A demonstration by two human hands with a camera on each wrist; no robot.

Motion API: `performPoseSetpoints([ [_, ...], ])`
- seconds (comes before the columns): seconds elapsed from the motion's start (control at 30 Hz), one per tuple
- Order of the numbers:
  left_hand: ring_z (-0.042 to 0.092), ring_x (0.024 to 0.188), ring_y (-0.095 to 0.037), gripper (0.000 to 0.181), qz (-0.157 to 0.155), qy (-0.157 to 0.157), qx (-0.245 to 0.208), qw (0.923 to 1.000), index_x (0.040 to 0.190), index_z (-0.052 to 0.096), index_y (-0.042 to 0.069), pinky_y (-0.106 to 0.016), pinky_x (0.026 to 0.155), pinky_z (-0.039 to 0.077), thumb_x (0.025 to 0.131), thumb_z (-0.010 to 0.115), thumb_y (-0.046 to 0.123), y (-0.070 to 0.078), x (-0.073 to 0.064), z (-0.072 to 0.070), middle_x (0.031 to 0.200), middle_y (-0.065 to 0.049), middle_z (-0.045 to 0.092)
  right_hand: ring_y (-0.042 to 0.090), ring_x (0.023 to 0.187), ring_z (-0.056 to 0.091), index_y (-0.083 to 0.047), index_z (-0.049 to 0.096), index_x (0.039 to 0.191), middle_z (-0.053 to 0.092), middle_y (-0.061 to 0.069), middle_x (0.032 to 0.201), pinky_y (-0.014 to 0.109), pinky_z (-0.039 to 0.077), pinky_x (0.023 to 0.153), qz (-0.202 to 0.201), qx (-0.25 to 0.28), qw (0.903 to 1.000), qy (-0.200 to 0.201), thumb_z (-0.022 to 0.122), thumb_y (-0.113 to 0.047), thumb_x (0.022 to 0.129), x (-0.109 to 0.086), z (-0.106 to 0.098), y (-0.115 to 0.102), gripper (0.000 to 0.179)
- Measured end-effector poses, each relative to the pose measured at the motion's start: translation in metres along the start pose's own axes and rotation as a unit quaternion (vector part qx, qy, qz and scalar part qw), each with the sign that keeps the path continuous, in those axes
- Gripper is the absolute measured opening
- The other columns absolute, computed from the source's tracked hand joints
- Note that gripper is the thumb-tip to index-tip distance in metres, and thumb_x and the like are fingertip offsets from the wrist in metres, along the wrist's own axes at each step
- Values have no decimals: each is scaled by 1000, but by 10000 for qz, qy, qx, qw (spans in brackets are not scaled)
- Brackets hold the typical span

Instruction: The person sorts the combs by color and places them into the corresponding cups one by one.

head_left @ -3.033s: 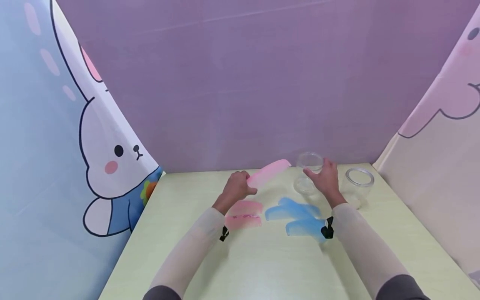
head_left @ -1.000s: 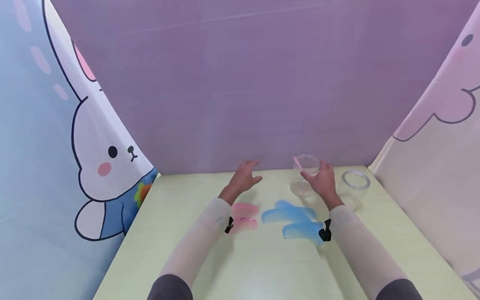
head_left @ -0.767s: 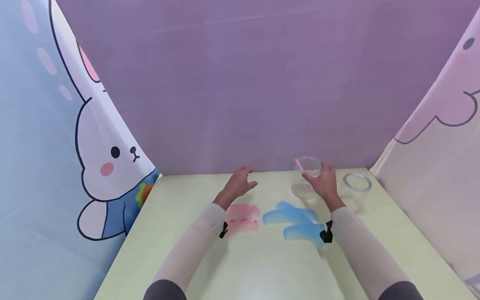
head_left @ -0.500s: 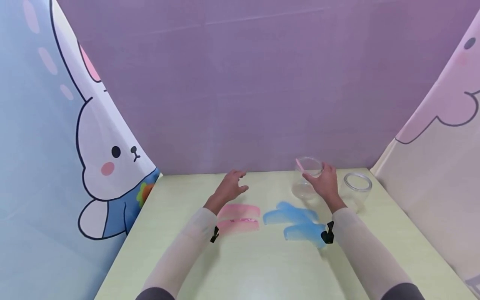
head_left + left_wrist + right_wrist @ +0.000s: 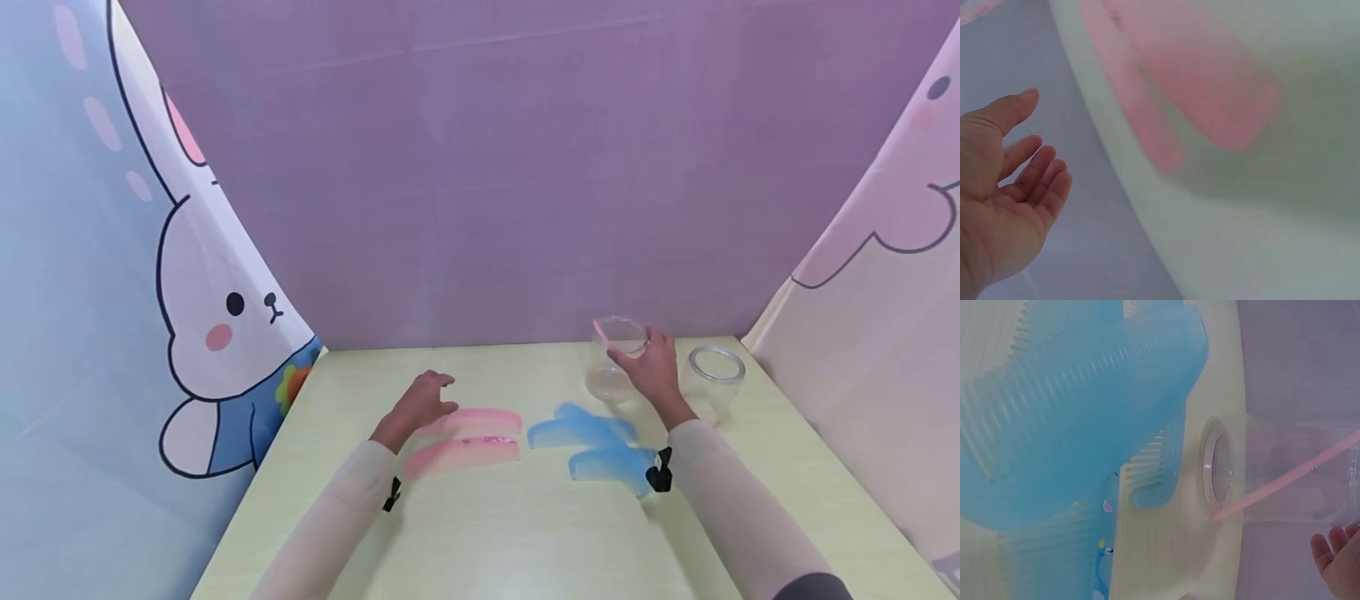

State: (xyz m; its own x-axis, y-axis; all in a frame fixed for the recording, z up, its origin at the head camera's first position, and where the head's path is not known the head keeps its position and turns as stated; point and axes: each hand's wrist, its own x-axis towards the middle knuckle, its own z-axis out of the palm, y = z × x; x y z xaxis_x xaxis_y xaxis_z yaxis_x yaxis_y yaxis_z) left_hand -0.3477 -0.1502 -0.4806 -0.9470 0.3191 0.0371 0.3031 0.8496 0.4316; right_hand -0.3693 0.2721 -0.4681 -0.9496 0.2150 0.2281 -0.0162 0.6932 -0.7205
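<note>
My right hand (image 5: 654,367) holds a clear plastic jar (image 5: 609,383) by its upper side, thumb in front and fingers behind. A pink comb (image 5: 1285,484) leans diagonally inside this jar in the right wrist view. My left hand (image 5: 420,402) holds nothing, its fingers loosely bent and apart from the thumb. It hovers beside the far pink comb (image 5: 487,420); a nearer pink comb (image 5: 468,455) with a patterned spine lies below that one. Several blue combs (image 5: 577,427) overlap in a pile between the pink combs and my right forearm.
A second clear jar (image 5: 716,364) with a silvery rim stands to the right of my right hand. A purple backdrop (image 5: 480,183) rises behind the pale table (image 5: 510,533). Printed cloth panels border the left and right sides.
The left hand carried a pink comb to the jar and let go of it inside. It then moved left and nearer, back over the pink combs. The right hand stays at the jar.
</note>
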Motion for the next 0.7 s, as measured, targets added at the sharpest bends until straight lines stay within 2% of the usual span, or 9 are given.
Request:
performPoseSetpoints([
  [0.23, 55, 128, -39, 55, -66, -503, 350, 9981, 138, 59, -2, -50, 108, 46, 90, 77, 18, -23, -17, 6, 135, -23, 60, 52, 137, 38, 11, 26, 154, 32, 36, 152, 64, 36, 113, -184, -14, 9998, 1, 73, -44, 91, -3, -1, 3, 96],
  [0.4, 53, 131, -38, 57, -159, -820, 463, 9954, 137, 59, -3, -49, 111, 44, 86, 80, 15, -32, -21, 13, 136, -22, 59, 50, 133, 40, 11, 28, 153, 35, 36, 148, 64, 38, 110, -235, 131, 9996, -4, 73, -45, 92, -6, -1, 5, 94],
  [0.47, 56, 125, -37, 47, -53, -856, 566, 9947, 126, 64, -3, -48, 107, 47, 85, 80, 13, -35, -21, 16, 128, -20, 63, 49, 133, 41, 10, 29, 153, 36, 35, 147, 63, 39, 109, -246, 191, 9995, 26, 74, -44, 92, -6, 0, 6, 93],
  [0.57, 59, 107, -30, 24, 65, -885, 718, 9935, 101, 64, 3, -43, 93, 50, 84, 79, 12, -38, -20, 18, 106, -12, 65, 48, 133, 41, 9, 29, 153, 37, 34, 147, 62, 39, 109, -237, 328, 9991, 86, 76, -41, 90, -4, 1, 7, 93],
  [0.63, 56, 94, -25, 23, 147, -887, 802, 9927, 87, 56, 8, -39, 83, 46, 83, 79, 11, -39, -19, 18, 92, -7, 60, 49, 134, 40, 9, 28, 154, 36, 34, 148, 63, 38, 110, -210, 389, 9990, 99, 78, -41, 89, -2, 2, 7, 96],
  [0.7, 51, 87, -23, 26, 153, -907, 835, 9923, 83, 53, 9, -38, 78, 42, 84, 79, 11, -39, -19, 18, 85, -6, 54, 50, 136, 38, 9, 25, 155, 34, 35, 150, 63, 36, 112, -168, 384, 9991, 77, 78, -43, 88, -1, 2, 7, 100],
])
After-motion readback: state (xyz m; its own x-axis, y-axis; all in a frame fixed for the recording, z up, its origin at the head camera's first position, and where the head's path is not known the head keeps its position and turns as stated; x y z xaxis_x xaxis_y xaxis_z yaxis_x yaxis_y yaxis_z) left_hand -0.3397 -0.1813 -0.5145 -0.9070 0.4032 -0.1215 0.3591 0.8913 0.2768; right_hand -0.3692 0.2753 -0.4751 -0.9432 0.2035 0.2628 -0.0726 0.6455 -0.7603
